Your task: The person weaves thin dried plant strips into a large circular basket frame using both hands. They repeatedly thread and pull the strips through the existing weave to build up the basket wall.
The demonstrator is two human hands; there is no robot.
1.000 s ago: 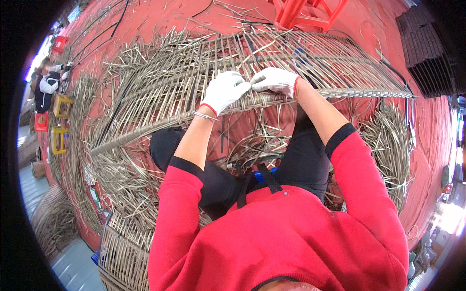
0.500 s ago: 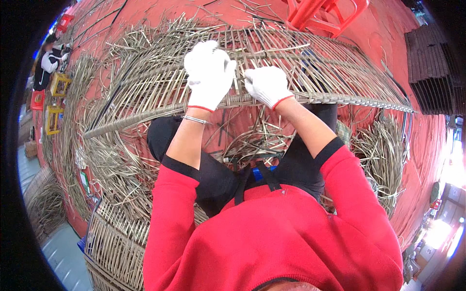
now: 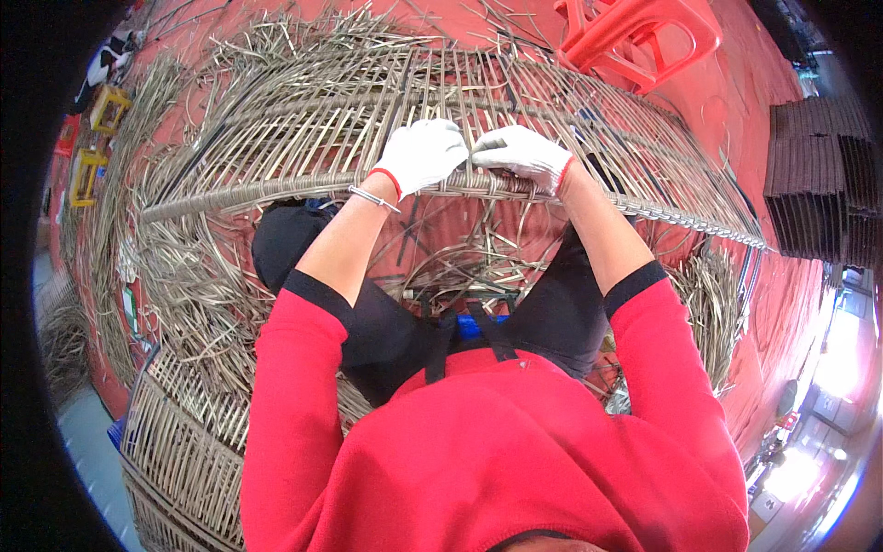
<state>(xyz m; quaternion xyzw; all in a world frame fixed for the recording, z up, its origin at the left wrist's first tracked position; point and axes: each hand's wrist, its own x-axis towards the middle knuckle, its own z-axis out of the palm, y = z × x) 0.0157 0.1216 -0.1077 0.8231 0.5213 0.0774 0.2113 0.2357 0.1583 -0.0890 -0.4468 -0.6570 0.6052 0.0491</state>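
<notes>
A large woven rattan frame (image 3: 303, 129) of pale strips on a curved metal rim lies across my lap. Both hands wear white gloves and meet at the near woven rim of the frame. My left hand (image 3: 421, 153) is curled over the rim. My right hand (image 3: 521, 153) pinches a thin rattan strip (image 3: 474, 110) right beside it. The fingertips of the two hands almost touch. Red sleeves and black cuffs cover my forearms.
Loose rattan strips (image 3: 184, 285) lie heaped on the red floor (image 3: 763, 304) at my left and between my knees. A red plastic stool (image 3: 644, 32) stands beyond the frame. Dark stacked panels (image 3: 814, 184) sit at right. Another woven piece (image 3: 179, 442) lies at lower left.
My left hand has come down from the frame's upper slats to the near rim, and both hands have closed together there. The view has tilted slightly.
</notes>
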